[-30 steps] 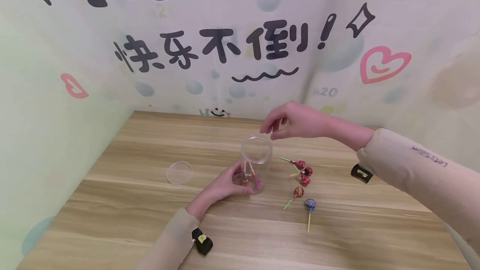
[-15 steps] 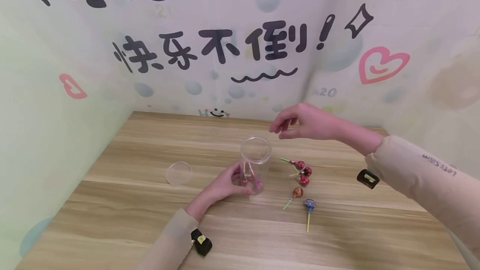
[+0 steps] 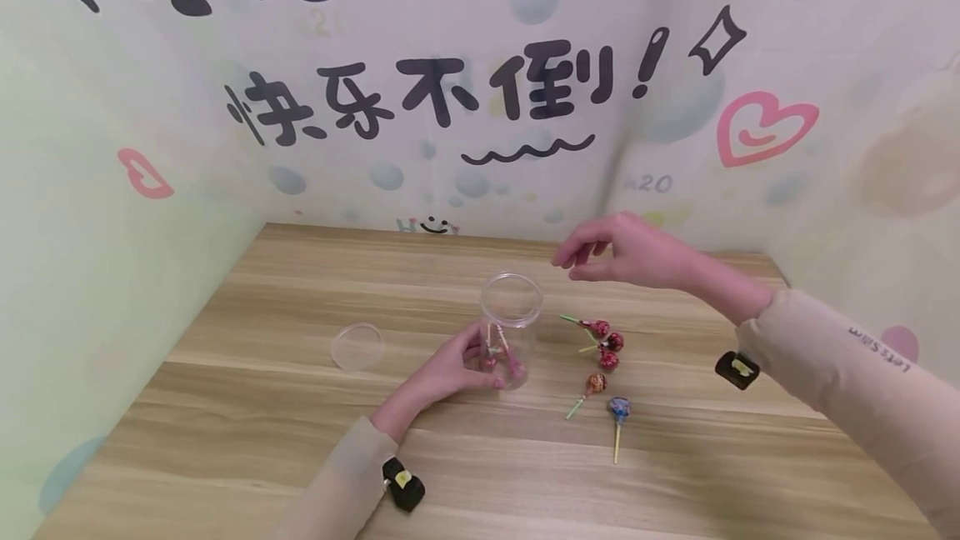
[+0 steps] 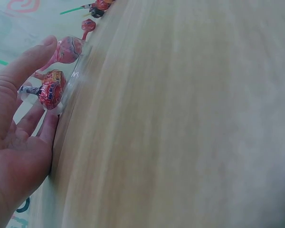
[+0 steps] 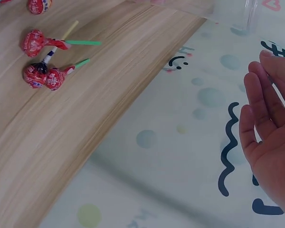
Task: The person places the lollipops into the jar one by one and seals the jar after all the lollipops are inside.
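A clear plastic jar [image 3: 531, 336] stands upright and uncovered on the table, with lollipops [image 3: 514, 368] inside. My left hand [image 3: 447, 371] holds it low on its left side, thumb in front and fingers behind. Through the wall, the left wrist view shows a red-wrapped lollipop [image 4: 51, 94] close to the thumb. To the right and above the jar's mouth hovers my right hand [image 3: 637, 252], fingers loosely bent with nothing in them. Just right of the jar lie several red lollipops [image 3: 615, 342], one orange lollipop [image 3: 596, 383] and one blue lollipop [image 3: 620, 409].
Left of the jar, a round clear lid [image 3: 357, 347] lies flat on the wooden table [image 3: 300, 440]. Behind the table's back edge hangs a printed cloth [image 3: 420, 182] with black lettering. A plain pale wall [image 3: 75, 290] borders the left side.
My right hand has drifted right and slightly down, away from the jar's mouth. The left hand, jar and loose lollipops have stayed in place.
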Available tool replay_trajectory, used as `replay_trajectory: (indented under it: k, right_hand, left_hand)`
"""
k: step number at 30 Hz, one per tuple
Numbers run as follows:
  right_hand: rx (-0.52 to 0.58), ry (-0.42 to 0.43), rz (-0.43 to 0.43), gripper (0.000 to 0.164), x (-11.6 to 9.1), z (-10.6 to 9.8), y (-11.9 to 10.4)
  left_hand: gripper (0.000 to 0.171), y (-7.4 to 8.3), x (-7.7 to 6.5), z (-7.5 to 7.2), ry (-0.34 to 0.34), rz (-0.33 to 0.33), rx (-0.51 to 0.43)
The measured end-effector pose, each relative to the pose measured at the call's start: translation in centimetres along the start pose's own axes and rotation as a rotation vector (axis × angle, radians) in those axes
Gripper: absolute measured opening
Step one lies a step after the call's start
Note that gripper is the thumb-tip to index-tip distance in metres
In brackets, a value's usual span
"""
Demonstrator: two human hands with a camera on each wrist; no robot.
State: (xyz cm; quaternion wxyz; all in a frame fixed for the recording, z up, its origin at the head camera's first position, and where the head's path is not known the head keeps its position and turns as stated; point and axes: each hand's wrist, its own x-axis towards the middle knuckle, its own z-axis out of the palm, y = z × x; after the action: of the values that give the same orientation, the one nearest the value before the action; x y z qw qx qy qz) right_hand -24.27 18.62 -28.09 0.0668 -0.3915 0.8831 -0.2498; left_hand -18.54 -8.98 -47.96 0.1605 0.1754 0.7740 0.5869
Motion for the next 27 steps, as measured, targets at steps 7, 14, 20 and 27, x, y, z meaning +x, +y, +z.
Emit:
replay_trajectory:
  k: [7,14,20,27]
  right_hand:
    - [-0.043,0.033,0.001,0.019,-1.4,0.9,1.1]
    - [-0.047,0.049,0.006,0.021,-3.8,2.9,2.5]
    - [0.001,0.071,0.016,0.022,-6.1,4.9,3.6]
    - [0.055,0.063,0.033,0.028,-8.4,7.0,4.5]
  left_hand:
    - [0.077,-0.1,0.0,0.0,-0.004,-0.01,0.002]
    - [0.079,0.1,0.0,-0.2,-0.006,-0.021,0.009]
    - [0.078,0.2,-0.1,-0.1,-0.005,-0.021,0.003]
    - [0.074,0.1,-0.1,-0.1,0.002,-0.011,0.008]
